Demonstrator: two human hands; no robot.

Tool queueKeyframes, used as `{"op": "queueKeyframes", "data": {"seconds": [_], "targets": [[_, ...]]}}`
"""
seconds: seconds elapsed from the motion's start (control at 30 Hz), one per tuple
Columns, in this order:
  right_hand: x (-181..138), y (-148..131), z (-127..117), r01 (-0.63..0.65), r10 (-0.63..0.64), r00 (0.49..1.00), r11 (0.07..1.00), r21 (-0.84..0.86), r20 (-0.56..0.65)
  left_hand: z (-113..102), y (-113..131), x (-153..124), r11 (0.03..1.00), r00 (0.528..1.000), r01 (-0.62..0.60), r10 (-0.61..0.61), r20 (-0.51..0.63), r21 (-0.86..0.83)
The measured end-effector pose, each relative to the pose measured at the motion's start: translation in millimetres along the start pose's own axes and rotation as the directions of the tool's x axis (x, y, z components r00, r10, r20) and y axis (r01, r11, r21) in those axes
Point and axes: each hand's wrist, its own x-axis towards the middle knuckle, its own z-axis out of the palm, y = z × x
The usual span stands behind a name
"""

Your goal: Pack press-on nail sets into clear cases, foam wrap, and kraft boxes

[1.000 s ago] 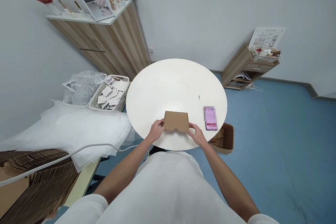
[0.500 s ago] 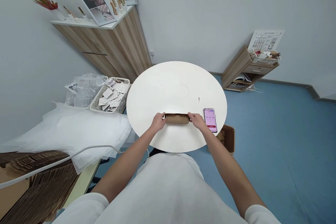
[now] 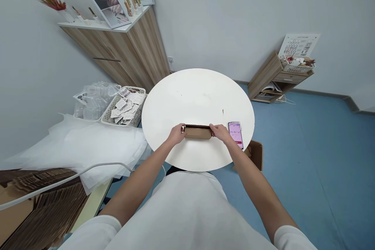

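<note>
A small brown cardboard box is held level over the near half of the round white table. Its long side faces me, and a dark slit runs along its upper edge. My left hand grips the left end, with thumb and fingers closed on it. At the opposite end, my right hand is closed on the corner. Whether the box rests on the table I cannot tell. Just right of my right hand lies a phone with a timer on its pink screen.
Left of the table stand a white basket of tags and clear plastic packs. White sheets and stacked flat cardboard lie nearer, crossed by a white cable. An open carton is on the floor at right.
The box has tipped slightly, so more of its near side and a darker upper edge show. Both hands keep hold of its ends. The view has shifted a little.
</note>
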Motion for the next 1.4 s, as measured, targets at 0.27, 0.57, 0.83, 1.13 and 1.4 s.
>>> {"op": "queueKeyframes", "data": {"seconds": [0.27,0.57,0.83,1.13,1.4], "targets": [[2.0,7.0,1.4,0.050,-0.049,0.999,0.995,0.086,-0.012,-3.8,-0.7,-5.1,0.997,0.997,-0.081,0.081,-0.012,0.000],[-1.3,13.6,-1.8,0.124,-0.127,0.991,0.988,0.096,0.031,-5.6,-2.2,-4.8,0.996,0.998,-0.067,0.067,0.002,-0.052],[-7.5,32.0,4.4,0.040,-0.098,0.987,0.918,0.395,0.127,-7.3,-7.2,-15.4,0.904,0.979,0.185,-0.136,0.149,-0.386],[-25.1,48.0,31.9,0.139,-0.150,0.989,0.896,0.422,-0.007,5.6,-18.5,-25.2,0.916,0.988,0.126,-0.080,0.134,-0.381],[-44.0,69.4,83.4,0.236,-0.182,0.971,0.846,0.479,-0.156,35.8,-28.8,-54.7,0.893,0.997,0.074,-0.069,0.029,-0.444]]}}
